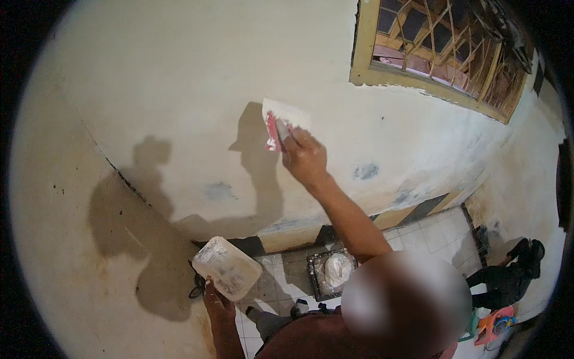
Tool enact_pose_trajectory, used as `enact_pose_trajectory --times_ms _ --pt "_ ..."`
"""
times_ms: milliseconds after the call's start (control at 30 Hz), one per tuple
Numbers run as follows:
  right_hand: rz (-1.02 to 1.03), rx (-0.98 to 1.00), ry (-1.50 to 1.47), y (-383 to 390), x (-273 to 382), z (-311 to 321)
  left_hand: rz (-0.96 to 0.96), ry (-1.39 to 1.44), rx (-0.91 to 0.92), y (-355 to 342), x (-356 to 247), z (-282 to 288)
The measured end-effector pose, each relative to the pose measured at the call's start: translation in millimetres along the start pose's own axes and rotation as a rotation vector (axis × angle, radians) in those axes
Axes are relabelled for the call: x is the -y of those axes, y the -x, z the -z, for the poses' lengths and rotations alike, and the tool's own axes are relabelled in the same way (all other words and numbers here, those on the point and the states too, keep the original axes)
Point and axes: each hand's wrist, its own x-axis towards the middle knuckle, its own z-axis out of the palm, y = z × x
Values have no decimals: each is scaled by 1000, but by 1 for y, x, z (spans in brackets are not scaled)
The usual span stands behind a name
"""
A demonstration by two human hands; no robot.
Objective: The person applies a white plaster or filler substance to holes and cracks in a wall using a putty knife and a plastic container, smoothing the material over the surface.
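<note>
My right hand [308, 157] is raised to the pale wall [197, 72] and grips a red putty spreader [271, 133]. White putty is smeared on the spreader, and its blade lies against or very close to the wall. Low on the left, my left hand [219, 302] holds a shallow white rectangular tub [230, 269] by its near edge. Grey and white residue stains the inside of the tub. My fingers wrap around its edge, partly hidden beneath it.
A barred window [439, 57] with a yellowish frame sits at upper right. Below, a black crate [311, 275] holding a white bag [338, 270] stands on tiled floor [430, 236]. Right of it are a dark-clothed figure [505, 278] and an orange plastic item [495, 326].
</note>
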Motion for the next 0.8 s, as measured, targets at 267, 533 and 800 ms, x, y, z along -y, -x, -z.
enact_pose_trajectory --times_ms 267,533,800 --pt "274 85 80 41 -70 -28 4 -79 4 -23 -18 16" --pt "-486 -59 80 43 -75 56 31 -48 81 -31 -19 10" --pt "-463 -378 74 -35 -41 -16 106 -37 40 -50 -44 15"
